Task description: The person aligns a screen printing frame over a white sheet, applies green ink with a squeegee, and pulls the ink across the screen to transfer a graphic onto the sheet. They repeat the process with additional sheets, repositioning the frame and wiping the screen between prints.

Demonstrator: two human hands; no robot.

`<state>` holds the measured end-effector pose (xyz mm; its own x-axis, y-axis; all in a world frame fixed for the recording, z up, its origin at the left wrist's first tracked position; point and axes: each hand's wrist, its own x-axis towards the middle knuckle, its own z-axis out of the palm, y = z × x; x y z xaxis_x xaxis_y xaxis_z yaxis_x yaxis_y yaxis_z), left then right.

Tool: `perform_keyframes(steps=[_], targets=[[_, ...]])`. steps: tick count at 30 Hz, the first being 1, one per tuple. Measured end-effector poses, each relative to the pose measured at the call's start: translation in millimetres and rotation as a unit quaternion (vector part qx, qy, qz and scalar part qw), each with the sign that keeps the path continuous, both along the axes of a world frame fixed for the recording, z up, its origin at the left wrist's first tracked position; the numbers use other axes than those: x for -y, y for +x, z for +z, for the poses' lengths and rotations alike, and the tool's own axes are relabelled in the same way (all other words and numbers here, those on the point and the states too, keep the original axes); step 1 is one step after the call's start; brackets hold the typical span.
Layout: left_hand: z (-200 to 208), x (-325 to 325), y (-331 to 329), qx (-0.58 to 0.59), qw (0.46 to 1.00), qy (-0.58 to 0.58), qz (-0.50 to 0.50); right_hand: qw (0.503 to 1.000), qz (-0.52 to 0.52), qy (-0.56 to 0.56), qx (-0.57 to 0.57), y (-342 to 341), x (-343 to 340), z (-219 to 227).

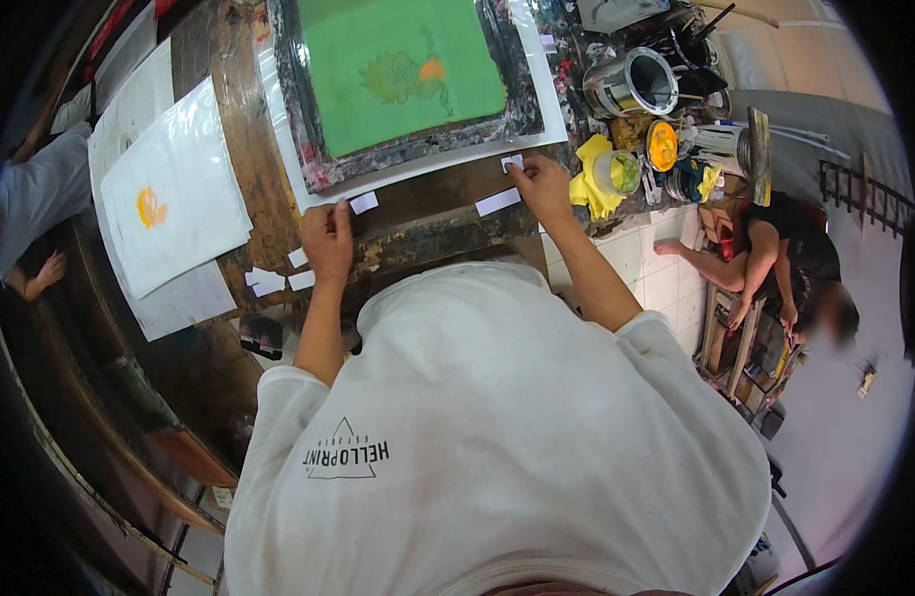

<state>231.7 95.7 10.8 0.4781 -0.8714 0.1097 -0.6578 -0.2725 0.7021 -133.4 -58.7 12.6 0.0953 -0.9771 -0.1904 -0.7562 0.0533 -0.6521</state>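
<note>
A framed printing screen [433, 151] with green mesh and a faint orange-and-dark figure lies on a larger white sheet [555, 107] at the table's far side. My left hand [326, 238] is closed at the sheet's near edge, its fingertips beside a small white paper piece [363, 203]; whatever they hold is hidden. At the near right corner, my right hand [545, 187] has thumb and fingers closed on another small white paper tab [512, 163]. Just below that hand lies a white strip [497, 203] at the table edge.
Printed sheets [174, 189] with a yellow-orange mark are stacked at left, near loose paper scraps [266, 282]. A paint can [631, 83], a yellow paint tub [662, 145] and a yellow cloth [594, 177] crowd the right. One person [790, 248] sits at far right; another [42, 204] stands left.
</note>
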Motion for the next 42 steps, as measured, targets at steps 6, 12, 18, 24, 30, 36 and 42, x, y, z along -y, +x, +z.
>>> perform_keyframes(steps=[6, 12, 18, 24, 30, 36, 42], targets=[[-14.2, 20.1, 73.4, 0.172, 0.985, 0.004, -0.001, 0.974, 0.062, -0.205, -0.072, -39.1, 38.3, 13.7], [-20.3, 53.3, 113.1, 0.238, 0.953, 0.101, -0.154, 0.949, 0.191, -0.192, -0.16, -48.6, 94.3, -6.8], [-31.4, 57.0, 117.1, 0.256, 0.941, 0.104, -0.193, 0.942, 0.207, -0.137, -0.226, -47.4, 98.2, -14.6], [-28.8, 57.1, 116.5, 0.249, 0.942, 0.119, -0.19, 0.945, 0.198, -0.15, -0.211, -51.3, 94.6, -22.5], [-31.3, 55.3, 118.4, 0.256, 0.938, 0.136, -0.19, 0.947, 0.199, -0.158, -0.194, -50.5, 93.8, -21.4], [-31.3, 57.4, 118.1, 0.246, 0.94, 0.138, -0.192, 0.95, 0.196, -0.154, -0.191, -52.5, 92.5, -21.8], [-32.9, 56.1, 119.2, 0.255, 0.937, 0.139, -0.193, 0.951, 0.196, -0.148, -0.189, -53.6, 91.2, -21.6]])
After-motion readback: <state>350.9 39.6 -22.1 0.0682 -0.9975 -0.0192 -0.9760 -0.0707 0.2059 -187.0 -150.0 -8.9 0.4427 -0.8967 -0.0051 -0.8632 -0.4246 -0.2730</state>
